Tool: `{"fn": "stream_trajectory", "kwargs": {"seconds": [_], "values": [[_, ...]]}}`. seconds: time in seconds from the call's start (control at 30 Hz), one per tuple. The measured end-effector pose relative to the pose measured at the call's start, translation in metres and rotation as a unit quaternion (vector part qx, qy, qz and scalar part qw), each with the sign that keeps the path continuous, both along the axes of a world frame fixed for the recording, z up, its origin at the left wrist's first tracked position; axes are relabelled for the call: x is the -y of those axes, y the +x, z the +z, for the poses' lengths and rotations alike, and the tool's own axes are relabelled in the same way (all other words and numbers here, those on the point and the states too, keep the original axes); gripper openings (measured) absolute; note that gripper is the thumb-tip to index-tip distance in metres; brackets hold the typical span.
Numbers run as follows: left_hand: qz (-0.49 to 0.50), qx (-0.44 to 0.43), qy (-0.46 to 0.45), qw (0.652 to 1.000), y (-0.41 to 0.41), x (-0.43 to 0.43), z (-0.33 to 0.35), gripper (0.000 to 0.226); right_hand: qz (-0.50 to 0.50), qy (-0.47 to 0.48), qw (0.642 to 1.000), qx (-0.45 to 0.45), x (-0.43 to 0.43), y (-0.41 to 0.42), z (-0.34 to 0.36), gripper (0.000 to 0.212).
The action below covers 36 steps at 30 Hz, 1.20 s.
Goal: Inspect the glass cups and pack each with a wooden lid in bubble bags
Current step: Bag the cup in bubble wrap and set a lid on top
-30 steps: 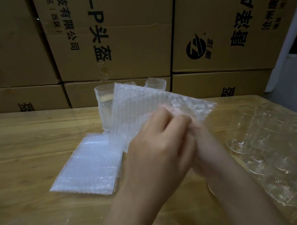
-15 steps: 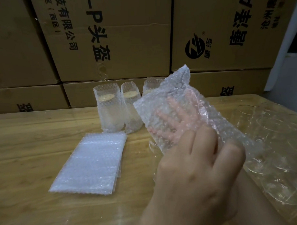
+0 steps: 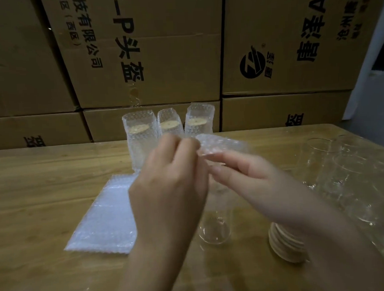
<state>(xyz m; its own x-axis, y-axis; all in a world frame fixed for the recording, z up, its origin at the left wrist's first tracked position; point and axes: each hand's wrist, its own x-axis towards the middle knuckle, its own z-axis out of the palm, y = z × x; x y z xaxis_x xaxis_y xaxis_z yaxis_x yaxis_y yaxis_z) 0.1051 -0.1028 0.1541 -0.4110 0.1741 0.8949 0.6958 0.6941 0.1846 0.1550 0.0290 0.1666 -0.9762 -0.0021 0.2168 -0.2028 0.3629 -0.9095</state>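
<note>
Now in hand: the bubble bag (image 3: 221,144), held up over the worktop (image 3: 45,184) between our left hand (image 3: 170,186) and right hand (image 3: 240,176).
Grip: both hands pinch the bag's near edge, fingers close together; we judge we are parting its mouth.
Bag feel: light, limp, a little slick; we take it by the open edge.
Under the hands: the glass cup (image 3: 214,232) stands on the worktop; we judge it hard, smooth and fragile, best held round its wall.
Beside it: the wooden lids (image 3: 285,244), stacked, partly behind our right wrist.
Hard to see: the bag is blurred and its mouth hidden; the bare cups (image 3: 342,171) at right merge, so we cannot count them.
</note>
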Motion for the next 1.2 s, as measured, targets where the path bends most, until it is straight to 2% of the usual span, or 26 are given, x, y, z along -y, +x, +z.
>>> {"fn": "stream_trajectory", "kwargs": {"seconds": [0.03,0.1,0.17,0.23,0.3,0.37,0.43,0.53,0.7,0.9,0.97,1.07,1.13,1.2], "values": [[0.010,0.025,0.010,1.000,-0.008,0.006,0.001,0.007,0.006,0.026,0.999,-0.021,0.001,0.004,0.002,0.029],[0.015,0.075,0.016,0.997,-0.019,0.016,0.002,0.009,-0.002,0.012,0.994,-0.105,0.002,0.008,0.006,0.021],[0.009,0.119,0.050,0.992,-0.026,0.025,0.004,0.011,-0.068,-0.012,0.979,-0.191,0.000,0.005,0.005,0.018],[0.008,0.153,0.108,0.982,-0.034,0.035,0.007,0.011,-0.158,0.033,0.961,-0.223,-0.003,-0.004,-0.002,0.018],[0.006,0.172,0.154,0.973,-0.039,0.043,0.008,0.007,-0.175,0.143,0.958,-0.174,-0.010,-0.014,-0.012,0.023],[0.012,0.176,0.172,0.969,-0.040,0.048,0.009,0.010,-0.117,0.281,0.950,-0.064,-0.014,-0.023,-0.024,0.030],[0.010,0.179,0.168,0.969,-0.041,0.050,0.010,0.012,-0.073,0.347,0.935,-0.003,-0.016,-0.031,-0.035,0.037],[-0.013,0.205,0.151,0.967,-0.041,0.045,0.007,0.020,-0.080,0.334,0.939,-0.002,-0.016,-0.037,-0.042,0.038],[-0.048,0.251,0.107,0.961,-0.043,0.035,-0.001,0.027,-0.074,0.325,0.942,0.024,-0.024,-0.040,-0.046,0.054],[-0.078,0.277,0.117,0.951,-0.048,0.023,-0.014,0.023,-0.094,0.356,0.930,-0.009,-0.028,-0.036,-0.038,0.051],[-0.081,0.282,0.122,0.948,-0.050,0.021,-0.017,0.022,-0.152,0.328,0.931,-0.049,-0.036,-0.031,-0.028,0.052],[-0.090,0.295,0.134,0.942,-0.052,0.019,-0.019,0.021,-0.300,0.230,0.907,-0.186,-0.045,-0.020,-0.014,0.054],[-0.099,0.305,0.137,0.937,-0.052,0.016,-0.021,0.021,-0.345,0.099,0.883,-0.301,-0.044,-0.014,-0.008,0.052],[-0.109,0.315,0.143,0.932,-0.051,0.013,-0.023,0.018,-0.325,-0.045,0.866,-0.377,-0.041,-0.011,-0.003,0.050]]}}
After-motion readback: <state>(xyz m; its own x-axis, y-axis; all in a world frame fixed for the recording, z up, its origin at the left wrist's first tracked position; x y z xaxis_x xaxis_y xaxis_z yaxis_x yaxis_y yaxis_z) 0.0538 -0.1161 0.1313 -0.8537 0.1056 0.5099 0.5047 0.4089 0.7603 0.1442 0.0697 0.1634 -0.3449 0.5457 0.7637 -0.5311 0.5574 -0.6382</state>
